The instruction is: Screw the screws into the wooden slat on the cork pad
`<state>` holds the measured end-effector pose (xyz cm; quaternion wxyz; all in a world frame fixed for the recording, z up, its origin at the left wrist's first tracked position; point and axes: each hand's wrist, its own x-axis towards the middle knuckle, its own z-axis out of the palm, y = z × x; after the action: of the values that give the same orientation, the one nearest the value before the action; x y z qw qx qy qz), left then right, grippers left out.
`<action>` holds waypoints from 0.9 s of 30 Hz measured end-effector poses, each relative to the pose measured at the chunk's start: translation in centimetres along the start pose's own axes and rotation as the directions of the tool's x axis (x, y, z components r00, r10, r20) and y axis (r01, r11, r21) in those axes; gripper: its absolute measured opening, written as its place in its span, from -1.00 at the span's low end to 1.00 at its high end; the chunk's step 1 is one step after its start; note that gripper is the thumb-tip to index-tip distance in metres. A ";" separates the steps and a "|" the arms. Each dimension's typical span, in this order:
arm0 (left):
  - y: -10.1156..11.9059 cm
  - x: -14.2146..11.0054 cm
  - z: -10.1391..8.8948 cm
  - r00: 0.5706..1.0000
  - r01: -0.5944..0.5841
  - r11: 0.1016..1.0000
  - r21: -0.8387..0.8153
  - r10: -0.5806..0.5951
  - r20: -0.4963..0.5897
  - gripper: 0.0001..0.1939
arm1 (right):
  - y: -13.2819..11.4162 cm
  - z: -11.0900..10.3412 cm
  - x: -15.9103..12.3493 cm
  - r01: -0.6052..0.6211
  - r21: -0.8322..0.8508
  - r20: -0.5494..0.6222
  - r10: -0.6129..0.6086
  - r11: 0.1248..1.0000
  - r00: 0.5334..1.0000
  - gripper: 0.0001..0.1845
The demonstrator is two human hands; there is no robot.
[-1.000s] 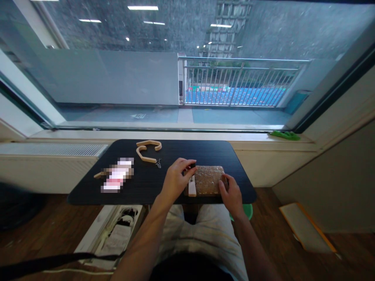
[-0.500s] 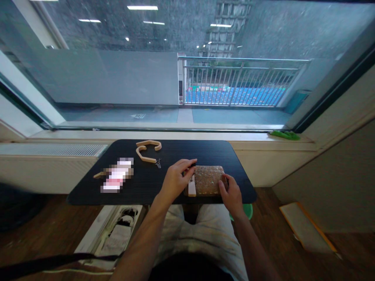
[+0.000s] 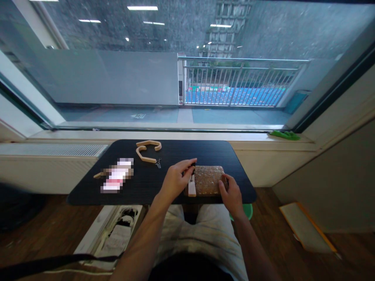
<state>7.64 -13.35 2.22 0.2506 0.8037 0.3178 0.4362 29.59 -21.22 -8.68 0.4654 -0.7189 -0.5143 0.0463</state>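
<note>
A brown speckled block (image 3: 208, 181) lies near the front edge of the black table (image 3: 164, 179). Along its left side runs a pale narrow strip (image 3: 191, 187), light on top with a wood-coloured end. My left hand (image 3: 176, 177) is closed in a pinch at the strip's far end, where something small and dark shows by the fingertips; what it is I cannot make out. My right hand (image 3: 232, 191) grips the block's right edge, thumb on top and fingers around the side.
Two curved wooden hook pieces (image 3: 146, 159) and several small metal pins or screws (image 3: 158, 163) lie at the back left of the table. A blurred-out object (image 3: 117, 175) rests at the left beside a wooden stick (image 3: 99, 175). Beyond is a windowsill with a green cloth (image 3: 284, 135).
</note>
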 end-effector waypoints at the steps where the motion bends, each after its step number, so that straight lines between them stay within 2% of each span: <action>1: 0.0 0.0 0.0 1.000 0.004 1.000 -0.004 -0.004 0.002 -0.69 | 0.0 0.0 0.0 0.001 0.001 -0.002 -0.001 1.000 1.000 -0.54; 19: 0.3 0.0 0.0 0.998 0.044 0.998 -0.047 -0.041 0.056 -0.68 | 0.1 0.1 0.0 0.000 0.000 -0.001 0.000 1.000 1.000 -0.54; 27: -0.3 0.0 0.2 1.000 -0.020 1.000 0.002 0.020 -0.003 -0.71 | -0.1 0.0 -0.1 -0.007 -0.007 0.005 0.007 1.000 1.000 -0.53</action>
<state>7.74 -13.19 1.93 0.2452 0.8062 0.3106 0.4398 29.53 -21.28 -8.65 0.4613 -0.7222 -0.5132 0.0477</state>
